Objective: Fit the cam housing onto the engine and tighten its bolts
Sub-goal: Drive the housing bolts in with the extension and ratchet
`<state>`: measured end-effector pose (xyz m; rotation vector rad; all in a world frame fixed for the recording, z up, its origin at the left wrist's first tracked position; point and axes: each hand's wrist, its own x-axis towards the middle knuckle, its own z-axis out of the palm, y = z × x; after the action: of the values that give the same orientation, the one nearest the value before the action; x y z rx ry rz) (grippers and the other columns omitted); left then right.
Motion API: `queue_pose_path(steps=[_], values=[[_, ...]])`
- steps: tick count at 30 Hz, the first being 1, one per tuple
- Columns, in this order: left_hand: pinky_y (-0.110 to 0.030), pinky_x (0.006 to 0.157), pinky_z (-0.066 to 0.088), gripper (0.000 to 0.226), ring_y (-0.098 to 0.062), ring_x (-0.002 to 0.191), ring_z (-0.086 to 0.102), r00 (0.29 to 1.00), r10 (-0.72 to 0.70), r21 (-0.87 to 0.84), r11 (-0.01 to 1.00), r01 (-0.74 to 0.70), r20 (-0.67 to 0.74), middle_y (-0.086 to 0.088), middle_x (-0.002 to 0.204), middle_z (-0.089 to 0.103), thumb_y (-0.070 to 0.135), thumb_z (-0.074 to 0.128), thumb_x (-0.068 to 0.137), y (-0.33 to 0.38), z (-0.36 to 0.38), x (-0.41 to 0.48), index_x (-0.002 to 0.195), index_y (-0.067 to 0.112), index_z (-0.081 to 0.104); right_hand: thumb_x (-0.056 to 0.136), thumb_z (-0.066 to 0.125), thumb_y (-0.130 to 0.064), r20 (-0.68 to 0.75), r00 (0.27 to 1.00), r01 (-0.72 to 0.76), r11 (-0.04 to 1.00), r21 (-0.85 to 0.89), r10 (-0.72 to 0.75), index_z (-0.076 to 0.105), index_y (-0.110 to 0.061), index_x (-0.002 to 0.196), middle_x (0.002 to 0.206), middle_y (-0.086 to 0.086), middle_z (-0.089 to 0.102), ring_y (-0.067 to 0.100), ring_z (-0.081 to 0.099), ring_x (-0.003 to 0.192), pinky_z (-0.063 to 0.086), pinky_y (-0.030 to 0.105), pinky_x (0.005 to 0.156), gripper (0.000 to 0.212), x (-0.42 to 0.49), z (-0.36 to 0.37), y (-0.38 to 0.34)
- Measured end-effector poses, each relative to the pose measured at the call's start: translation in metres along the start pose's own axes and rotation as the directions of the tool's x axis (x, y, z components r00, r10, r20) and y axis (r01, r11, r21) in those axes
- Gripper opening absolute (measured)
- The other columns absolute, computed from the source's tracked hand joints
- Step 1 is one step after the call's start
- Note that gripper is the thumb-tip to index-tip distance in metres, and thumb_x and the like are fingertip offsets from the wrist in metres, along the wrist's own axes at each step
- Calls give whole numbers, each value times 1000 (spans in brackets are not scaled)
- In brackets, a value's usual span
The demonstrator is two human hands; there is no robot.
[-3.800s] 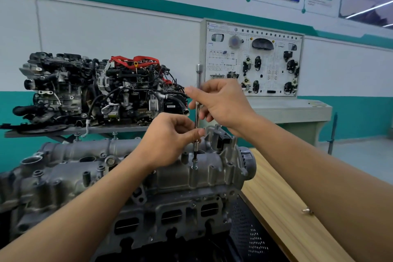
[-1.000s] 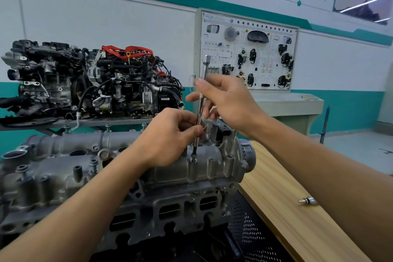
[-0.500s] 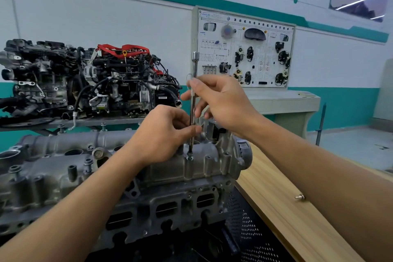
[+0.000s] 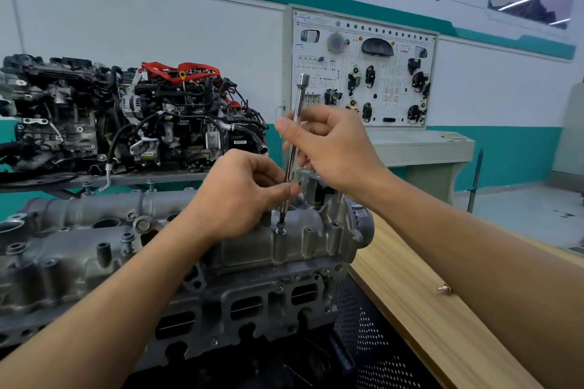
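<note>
Standing near-upright at the centre of the frame, a slim chrome extension bar [image 4: 294, 142] is seated by its lower tip on a bolt [image 4: 281, 229] in the top face of the cam housing [image 4: 294, 237]. The cam housing is fitted on the grey engine [image 4: 221, 297], which fills the lower left of the frame. The bar's lower shaft is pinched between thumb and fingertips of the left hand [image 4: 240, 199], just above the bolt. The upper shaft is pinched by the curled fingers of the right hand [image 4: 331, 148]. A small loose metal part [image 4: 444, 288] is seen on the wooden desk [image 4: 420, 309] at lower right. A second, fully dressed engine [image 4: 126, 117] is mounted at upper left.
</note>
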<state>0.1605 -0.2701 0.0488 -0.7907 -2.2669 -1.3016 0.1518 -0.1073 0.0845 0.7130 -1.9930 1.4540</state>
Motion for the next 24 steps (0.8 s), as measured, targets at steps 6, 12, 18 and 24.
queue_pose_path(steps=[6, 12, 18, 24], values=[[-60, 84, 54, 16, -44, 89, 70, 994, 21, 55, 998, -27, 111, -3, 84, 79, 21, 65, 97, -1, 0, 0, 88, 14, 76, 102, 55, -16, 155, 988, -3, 1000, 19, 0, 69, -12, 89, 83, -1, 77, 12, 58, 51, 44, 19, 44, 20, 1, -6, -7], [-56, 69, 57, 23, -46, 73, 67, 998, 47, 10, 999, -47, 51, -12, 74, 76, 35, 80, 82, 0, 3, 0, 84, 13, 76, 91, 72, -17, 51, 997, 59, 998, -10, -59, 69, -10, 72, 66, 8, 73, 10, 57, 41, 43, 17, 41, 20, 3, 0, -8], [-24, 48, 49, 22, -10, 46, 57, 998, 41, 43, 998, -39, -52, 3, 55, 68, 29, 85, 78, -2, 1, 1, 68, 14, 72, 82, 81, -34, -77, 994, 63, 993, -98, -71, 60, -14, 63, 49, 2, 57, 19, 53, 46, 44, 25, 45, 34, 4, 4, -6], [-54, 85, 54, 15, -38, 90, 72, 993, 31, 34, 999, -35, 116, 5, 84, 79, 15, 65, 97, -1, 0, 0, 89, 17, 77, 104, 50, -24, 201, 980, 1, 1000, -16, 2, 65, -17, 97, 91, 0, 77, 14, 61, 51, 45, 22, 44, 19, 7, -10, -15]])
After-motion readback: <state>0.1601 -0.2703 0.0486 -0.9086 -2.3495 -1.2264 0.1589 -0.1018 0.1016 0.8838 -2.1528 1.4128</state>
